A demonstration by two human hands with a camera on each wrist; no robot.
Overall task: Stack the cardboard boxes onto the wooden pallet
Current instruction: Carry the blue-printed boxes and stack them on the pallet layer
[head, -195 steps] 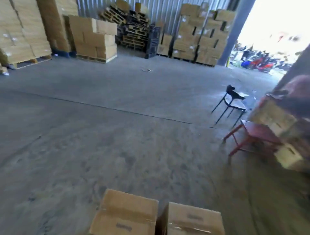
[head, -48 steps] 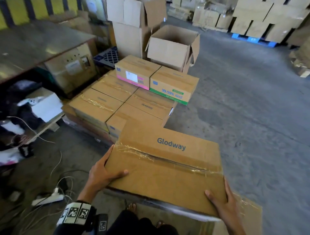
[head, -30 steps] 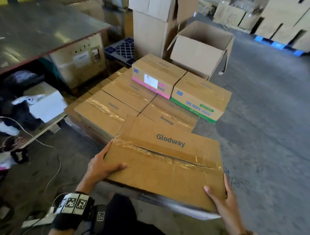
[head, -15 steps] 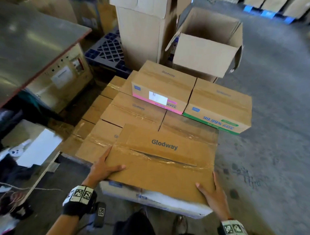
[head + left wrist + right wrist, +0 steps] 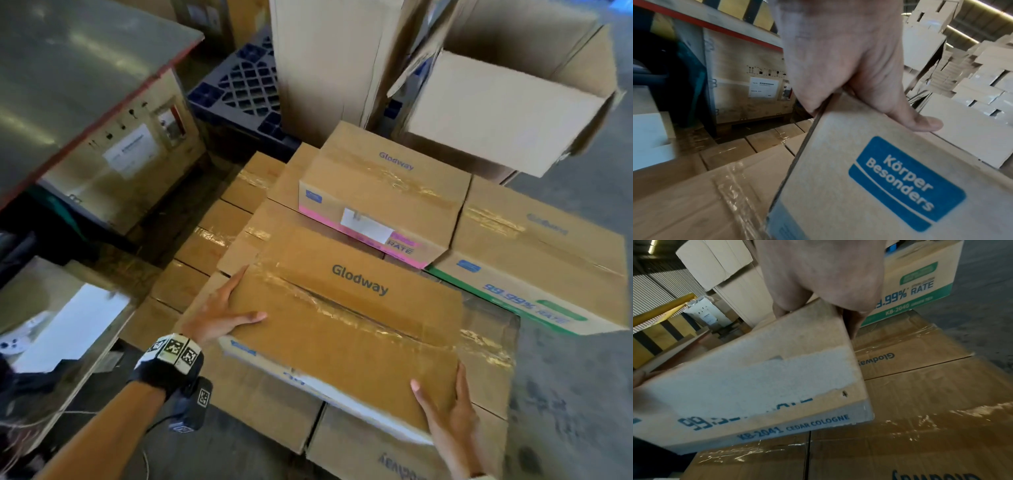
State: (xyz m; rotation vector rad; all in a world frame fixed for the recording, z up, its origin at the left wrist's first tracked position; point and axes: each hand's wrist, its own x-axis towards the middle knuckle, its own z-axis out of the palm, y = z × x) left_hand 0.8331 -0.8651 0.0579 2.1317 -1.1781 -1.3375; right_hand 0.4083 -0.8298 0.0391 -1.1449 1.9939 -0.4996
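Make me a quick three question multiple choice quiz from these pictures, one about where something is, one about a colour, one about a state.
1. Where is the carried box?
A. above the stacked boxes
B. on the metal table
C. on the floor

2. What colour is the band on the box right of the pink-banded box?
A. red
B. green
C. yellow

3. The big box behind the stack is:
A. taped shut
B. crushed flat
C. open

A: both hands hold it over the lower layer. B: green stripe along its base. C: flaps stand apart.

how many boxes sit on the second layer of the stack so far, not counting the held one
2: the pink-striped box at the back, and the green-striped box beside it on its right. Others may be hidden behind the held box.
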